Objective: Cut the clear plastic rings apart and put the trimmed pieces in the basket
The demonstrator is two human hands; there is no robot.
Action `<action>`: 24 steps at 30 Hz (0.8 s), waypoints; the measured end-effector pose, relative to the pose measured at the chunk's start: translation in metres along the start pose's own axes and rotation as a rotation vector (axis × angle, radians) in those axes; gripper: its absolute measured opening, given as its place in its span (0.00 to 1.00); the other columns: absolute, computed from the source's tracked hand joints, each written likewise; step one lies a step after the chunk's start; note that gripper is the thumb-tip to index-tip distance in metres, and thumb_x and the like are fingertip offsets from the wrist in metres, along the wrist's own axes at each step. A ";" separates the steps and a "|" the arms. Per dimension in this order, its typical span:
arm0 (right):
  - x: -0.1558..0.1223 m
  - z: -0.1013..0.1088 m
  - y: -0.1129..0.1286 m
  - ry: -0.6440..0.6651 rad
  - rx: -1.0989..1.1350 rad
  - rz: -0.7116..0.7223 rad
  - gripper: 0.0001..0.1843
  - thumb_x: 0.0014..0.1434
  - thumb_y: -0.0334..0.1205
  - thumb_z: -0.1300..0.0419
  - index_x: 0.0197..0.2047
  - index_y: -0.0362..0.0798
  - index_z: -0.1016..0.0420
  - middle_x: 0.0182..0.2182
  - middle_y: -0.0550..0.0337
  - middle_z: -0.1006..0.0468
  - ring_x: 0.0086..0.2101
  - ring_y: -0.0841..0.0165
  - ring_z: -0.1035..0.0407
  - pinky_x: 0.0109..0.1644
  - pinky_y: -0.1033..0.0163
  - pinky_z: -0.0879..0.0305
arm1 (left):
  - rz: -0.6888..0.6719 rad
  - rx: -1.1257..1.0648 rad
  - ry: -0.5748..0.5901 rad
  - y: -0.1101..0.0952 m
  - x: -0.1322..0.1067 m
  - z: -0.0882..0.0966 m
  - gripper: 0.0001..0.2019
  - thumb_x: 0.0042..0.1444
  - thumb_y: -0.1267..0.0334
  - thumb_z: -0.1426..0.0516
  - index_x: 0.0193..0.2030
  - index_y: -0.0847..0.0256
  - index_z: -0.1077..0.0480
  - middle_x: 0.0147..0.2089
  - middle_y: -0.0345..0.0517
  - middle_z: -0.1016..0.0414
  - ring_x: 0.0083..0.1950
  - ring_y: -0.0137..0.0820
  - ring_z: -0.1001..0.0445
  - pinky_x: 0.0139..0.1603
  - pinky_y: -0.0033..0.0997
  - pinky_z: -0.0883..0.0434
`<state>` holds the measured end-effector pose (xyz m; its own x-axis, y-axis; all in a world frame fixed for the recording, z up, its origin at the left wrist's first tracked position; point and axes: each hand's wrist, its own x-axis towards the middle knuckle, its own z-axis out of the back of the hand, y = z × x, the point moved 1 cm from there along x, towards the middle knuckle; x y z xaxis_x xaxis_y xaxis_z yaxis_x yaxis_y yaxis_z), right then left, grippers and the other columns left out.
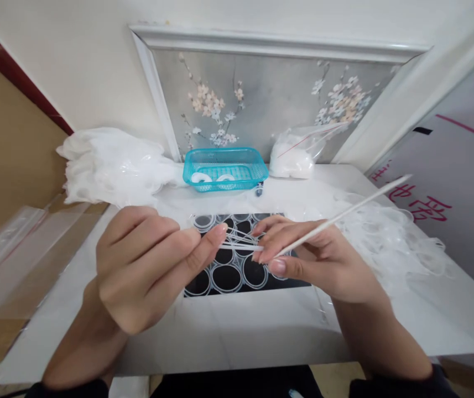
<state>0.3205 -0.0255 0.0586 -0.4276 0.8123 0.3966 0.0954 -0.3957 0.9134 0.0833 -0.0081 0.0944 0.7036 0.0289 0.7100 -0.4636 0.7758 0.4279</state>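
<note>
My left hand (149, 265) is closed, thumb against the curled fingers, pinching the near ends of several thin white strands (240, 247). These stretch across to my right hand (307, 257), whose fingers touch their other end. Between its thumb and fingers, my right hand grips a slim white stick (344, 214) that slants up to the right. Whether the stick and the strands are one piece cannot be made out, because the fingers cover where they meet. Both hands are above a black mat (226, 278) printed with white circles.
At the back stands a turquoise basket (226, 155) with white ring-shaped pieces inside. Left of it is a white bundle in plastic (112, 166); right, a zip bag (292, 157) with white contents. Translucent loops (398, 237) are heaped at the right. Clear bags (8, 260) lie left.
</note>
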 end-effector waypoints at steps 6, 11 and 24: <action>-0.003 0.001 0.000 0.007 0.169 -0.043 0.09 0.57 0.32 0.35 0.40 0.54 0.18 0.34 0.62 0.18 0.37 0.69 0.27 0.57 0.54 0.38 | 0.116 -0.195 0.032 0.002 0.004 0.001 0.09 0.49 0.73 0.36 0.36 0.57 0.27 0.27 0.37 0.30 0.28 0.28 0.35 0.28 0.35 0.38; -0.001 -0.006 -0.003 0.055 0.822 -0.354 0.03 0.56 0.40 0.33 0.35 0.53 0.19 0.29 0.64 0.20 0.34 0.74 0.27 0.43 0.67 0.31 | 0.634 -0.876 0.179 -0.003 0.007 0.005 0.08 0.56 0.74 0.41 0.33 0.56 0.25 0.27 0.37 0.32 0.28 0.26 0.34 0.28 0.31 0.35; -0.003 -0.019 0.005 -0.059 1.279 -0.597 0.04 0.53 0.36 0.31 0.33 0.51 0.22 0.29 0.69 0.20 0.30 0.79 0.27 0.42 0.72 0.30 | 0.956 -1.551 0.271 -0.001 0.005 -0.014 0.10 0.55 0.68 0.45 0.25 0.57 0.27 0.24 0.38 0.39 0.25 0.26 0.38 0.24 0.31 0.38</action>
<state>0.3057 -0.0380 0.0599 -0.6580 0.7463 -0.1001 0.6673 0.6395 0.3817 0.0945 0.0000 0.0893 0.6596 0.7230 0.2052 0.0335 0.2445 -0.9691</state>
